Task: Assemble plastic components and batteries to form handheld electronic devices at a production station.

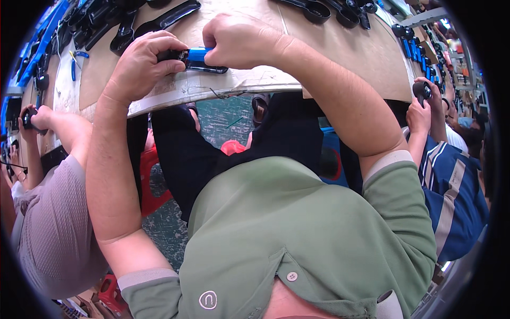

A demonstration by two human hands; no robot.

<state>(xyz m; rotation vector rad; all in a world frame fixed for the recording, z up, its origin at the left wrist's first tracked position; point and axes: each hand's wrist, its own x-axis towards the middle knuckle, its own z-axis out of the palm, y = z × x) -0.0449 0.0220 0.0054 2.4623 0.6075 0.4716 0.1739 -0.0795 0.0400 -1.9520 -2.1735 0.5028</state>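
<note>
My left hand [141, 64] is closed round a black piece [171, 55] at the near edge of the table. From it a blue, tube-like part [198, 55] runs to the right, where my right hand [239, 42] grips its end in a curled fist. Small detail shows where black and blue meet, too fine to make out. Just beneath lies or hangs a long black shell [212, 68]; whether it is joined to the held piece I cannot tell. Beyond my left hand rests a black handle-shaped shell with a rounded end [167, 18].
More black shells [313, 10] lie along the far side of the brown-covered table [350, 58]. Blue-handled pliers [74, 66] are at the left. Co-workers sit close on both sides, one holding a round-headed black part [422, 89]. A thin dark wire [223, 95] hangs at the front edge.
</note>
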